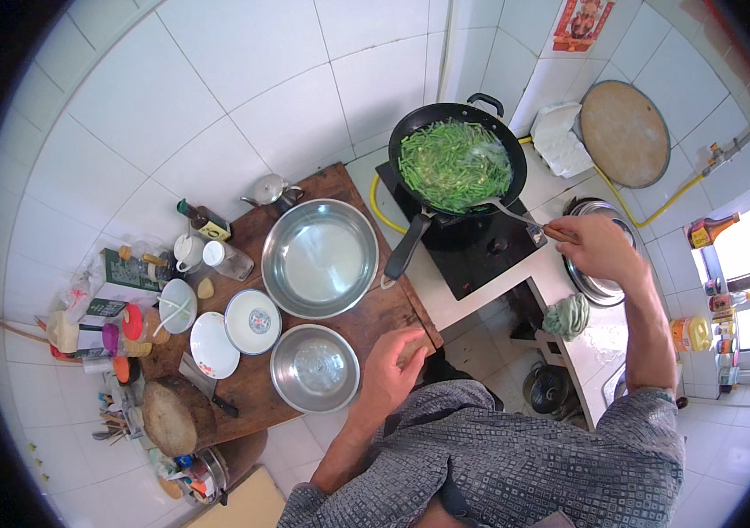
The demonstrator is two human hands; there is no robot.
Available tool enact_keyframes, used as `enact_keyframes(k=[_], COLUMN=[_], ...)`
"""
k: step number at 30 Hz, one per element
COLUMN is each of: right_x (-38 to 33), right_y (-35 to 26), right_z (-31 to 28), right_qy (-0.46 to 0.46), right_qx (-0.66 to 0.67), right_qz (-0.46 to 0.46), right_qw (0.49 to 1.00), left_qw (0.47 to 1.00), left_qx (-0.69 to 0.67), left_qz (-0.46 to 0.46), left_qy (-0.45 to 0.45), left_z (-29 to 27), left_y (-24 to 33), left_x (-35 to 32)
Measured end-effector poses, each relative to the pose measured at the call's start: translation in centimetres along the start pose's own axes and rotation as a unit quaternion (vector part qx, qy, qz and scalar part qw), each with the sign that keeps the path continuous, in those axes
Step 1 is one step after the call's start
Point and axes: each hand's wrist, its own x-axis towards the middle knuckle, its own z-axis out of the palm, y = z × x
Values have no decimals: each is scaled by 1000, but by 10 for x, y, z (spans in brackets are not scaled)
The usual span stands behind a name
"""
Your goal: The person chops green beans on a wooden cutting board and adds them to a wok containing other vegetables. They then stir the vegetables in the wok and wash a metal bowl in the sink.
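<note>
A black wok (523,167) sits on the dark cooktop (480,264), full of cut green beans (445,163) in steaming liquid. My right hand (599,251) is closed around the wooden handle of a metal wok spatula (502,208); its head is hidden among the beans at the wok's near right side. At the wooden table's near right corner is my left hand (391,368), its thumb and fingers apart and slightly bent, with nothing plainly held. The wok's long handle (407,246) points toward the table, untouched by either hand.
Two steel basins (373,255) (285,400), two white plates (215,339) (262,308) and a cleaver (197,377) lie on the wooden table (375,334). A round chopping block (168,422) stands at its left end. Stacked pots (599,286) and a green cloth (567,317) sit on the right counter.
</note>
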Motion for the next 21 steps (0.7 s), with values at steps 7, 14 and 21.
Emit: enact_keyframes(k=[7, 14, 21], right_x=[51, 99, 126], right_y=[9, 13, 22], right_z=[61, 91, 94], right_qy=[47, 113, 178], right_qx=[51, 113, 141], right_qz=[-4, 0, 8], right_qw=[998, 987, 974], left_qw=[1000, 1000, 999], left_qx=[-3, 4, 10], left_qz=[-16, -29, -48], left_qy=[4, 5, 13], left_z=[-5, -8, -10], left_y=[3, 3, 2], left_x=[1, -4, -12])
